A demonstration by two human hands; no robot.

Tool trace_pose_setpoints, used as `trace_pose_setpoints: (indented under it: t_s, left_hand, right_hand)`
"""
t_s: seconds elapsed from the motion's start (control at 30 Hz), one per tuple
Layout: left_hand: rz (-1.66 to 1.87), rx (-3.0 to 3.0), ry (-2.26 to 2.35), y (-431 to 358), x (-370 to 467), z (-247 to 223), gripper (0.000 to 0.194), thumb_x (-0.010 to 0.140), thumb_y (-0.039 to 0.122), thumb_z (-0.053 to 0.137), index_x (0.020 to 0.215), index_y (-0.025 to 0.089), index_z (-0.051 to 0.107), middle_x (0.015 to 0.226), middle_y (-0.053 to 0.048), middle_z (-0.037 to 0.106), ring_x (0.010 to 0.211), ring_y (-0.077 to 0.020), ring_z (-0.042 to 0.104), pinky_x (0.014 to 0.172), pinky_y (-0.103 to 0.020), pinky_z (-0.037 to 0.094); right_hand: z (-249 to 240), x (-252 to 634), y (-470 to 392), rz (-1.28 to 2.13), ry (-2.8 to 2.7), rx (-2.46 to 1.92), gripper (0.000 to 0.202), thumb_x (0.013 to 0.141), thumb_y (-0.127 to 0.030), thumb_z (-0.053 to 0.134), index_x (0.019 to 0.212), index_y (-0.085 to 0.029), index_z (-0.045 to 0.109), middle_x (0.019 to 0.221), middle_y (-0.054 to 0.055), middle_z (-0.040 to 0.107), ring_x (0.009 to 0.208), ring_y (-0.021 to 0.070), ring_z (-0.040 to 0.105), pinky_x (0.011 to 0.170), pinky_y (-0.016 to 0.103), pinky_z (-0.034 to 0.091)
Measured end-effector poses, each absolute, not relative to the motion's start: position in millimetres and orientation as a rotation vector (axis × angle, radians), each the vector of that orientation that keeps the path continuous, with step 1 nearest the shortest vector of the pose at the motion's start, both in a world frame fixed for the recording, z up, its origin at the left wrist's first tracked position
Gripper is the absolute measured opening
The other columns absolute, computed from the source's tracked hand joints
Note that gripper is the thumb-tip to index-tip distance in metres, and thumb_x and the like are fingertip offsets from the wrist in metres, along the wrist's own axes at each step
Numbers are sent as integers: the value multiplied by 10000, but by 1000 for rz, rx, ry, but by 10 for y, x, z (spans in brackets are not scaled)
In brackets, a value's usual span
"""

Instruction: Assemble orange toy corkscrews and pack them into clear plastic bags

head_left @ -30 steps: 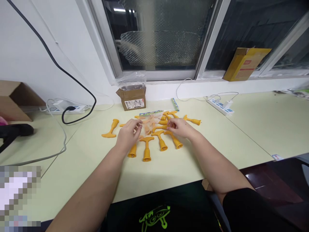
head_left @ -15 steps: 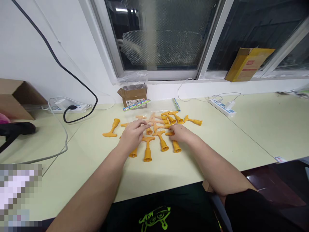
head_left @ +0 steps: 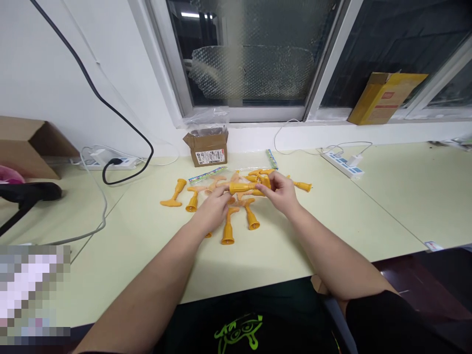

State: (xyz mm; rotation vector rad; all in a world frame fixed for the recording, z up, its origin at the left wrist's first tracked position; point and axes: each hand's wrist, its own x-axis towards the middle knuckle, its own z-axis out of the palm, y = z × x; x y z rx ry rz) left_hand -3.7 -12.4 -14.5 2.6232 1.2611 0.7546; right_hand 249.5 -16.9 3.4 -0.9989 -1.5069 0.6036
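One yellow tool (head_left: 242, 188), held level in the right grip (head_left: 283, 192), seemingly awaits bagging, needing the clear bag (head_left: 207, 174) spread open; the left grip's (head_left: 211, 210) hold is unclear.

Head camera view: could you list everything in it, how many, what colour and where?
table: one, pale yellow-green, below
window: one, grey-framed, behind
held T-handled piece: one, yellow, centre
other T-handled pieces: several, overlapping, yellow, on table
plastic bags: apparently two, clear, patterned strips, centre and back
cardboard boxes: two, brown, back and far left
carton: one, yellow, against window
power strips: two, white, back
cables: several, black, white, grey, left and back
left hand: one, bare, at held piece's wide end
right hand: one, bare, gripping its other end
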Motion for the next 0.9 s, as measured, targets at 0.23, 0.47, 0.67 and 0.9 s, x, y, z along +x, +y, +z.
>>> trace_pose_setpoints:
  t_s: [0.23, 0.47, 0.67, 0.9]
  left_hand:
    - [998, 2343, 1426, -97, -19, -205, 538, 874, 92, 530, 1402, 187, 579, 1231, -93, 618, 676, -120, 598, 792, -337, 580]
    - [945, 2486, 1331, -179, 103, -203, 585, 869, 48, 499, 1440, 168, 545, 1418, -129, 544, 1133, -218, 651, 1016, -374, 558]
    - [969, 2580, 1210, -199, 153, -225, 627, 856, 6, 466, 1456, 177, 532, 1463, -132, 525, 1369, -252, 536, 1146, -412, 486]
    - [952, 2608, 1144, -233, 215, -248, 681, 842, 10, 483, 1506, 161, 479, 1511, -149, 500, 1408, -274, 501, 1175, -449, 461]
  right_hand:
    - [-46, 2379, -141, 894, -1430, -1235, 354, 849, -485, 719, 1040, -278, 505, 572, -95, 528, 440, 112, 456, 422, 223, 364]
    - [-58, 2174, -222, 1525, -1183, -1056, 433, 809, -397, 777, 1053, -250, 450, 719, -44, 689, 536, 127, 639, 519, 254, 558]
    - [-262, 2089, -212, 1222, -1502, -1120, 297, 903, -329, 667, 1132, -222, 510, 772, -23, 662, 660, 157, 664, 583, 276, 532]
    - [-286, 2063, -208, 860, -1709, -1228, 327, 910, -217, 606, 1235, -201, 574, 735, 0, 656, 673, 181, 640, 676, 322, 513]
